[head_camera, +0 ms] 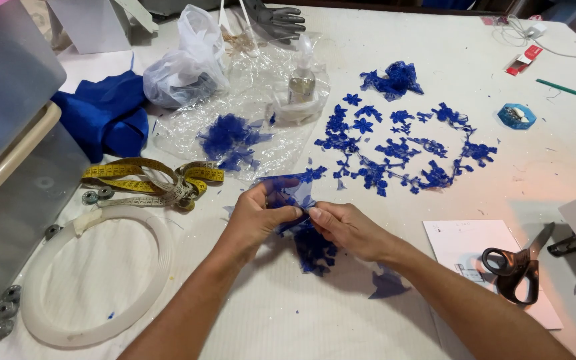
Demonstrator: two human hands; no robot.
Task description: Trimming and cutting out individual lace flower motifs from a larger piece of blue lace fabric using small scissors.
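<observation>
Both hands meet at the middle of the white table, pinching one piece of blue lace trim (311,247). My left hand (258,217) grips its upper part with thumb and fingers. My right hand (348,230) pinches it just to the right, fingertips touching the left hand's. The lace hangs down below the hands onto the table. Beyond them lie several cut blue lace flowers (401,150) spread out in a loose ring.
Black scissors (518,263) lie on a white paper sheet at the right. A yellow tape measure (151,180) and a white hoop (101,273) sit at the left. Clear plastic sheeting (248,113) holds more blue pieces. A small bottle (301,83), blue fabric (105,113) and a plastic bag (188,63) stand further back.
</observation>
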